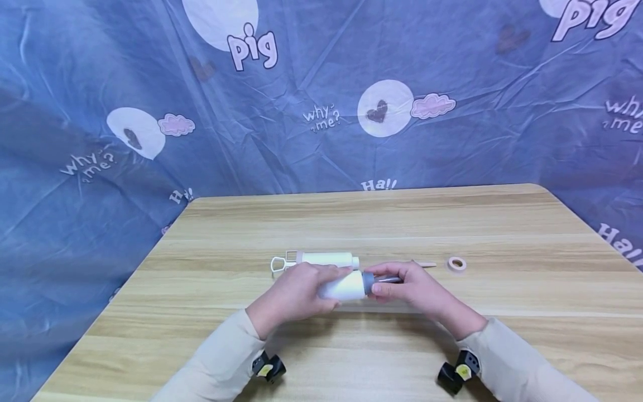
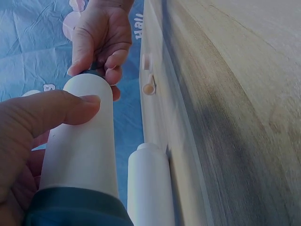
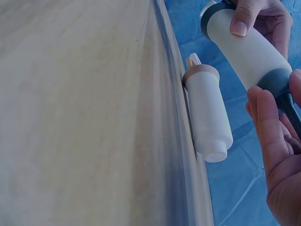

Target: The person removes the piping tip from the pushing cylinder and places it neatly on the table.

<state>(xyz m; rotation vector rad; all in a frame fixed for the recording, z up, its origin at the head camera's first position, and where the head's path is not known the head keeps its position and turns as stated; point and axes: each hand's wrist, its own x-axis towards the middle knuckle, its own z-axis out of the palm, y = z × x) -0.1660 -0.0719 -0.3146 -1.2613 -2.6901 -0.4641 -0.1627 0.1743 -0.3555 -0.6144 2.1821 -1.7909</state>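
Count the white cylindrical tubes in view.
2. One white tube is held above the table by both hands; the other tube lies on the wooden table just behind them. None seems hidden.

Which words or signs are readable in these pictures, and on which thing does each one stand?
All readable text is printed on the blue backdrop cloth:
"pig", top centre and again at top right, partly cut off.
"why me?", at centre, at left and at the right edge.
"Ha!!", just behind the table's far edge, and at both its sides.
The white cylinder in the hands shows no text.
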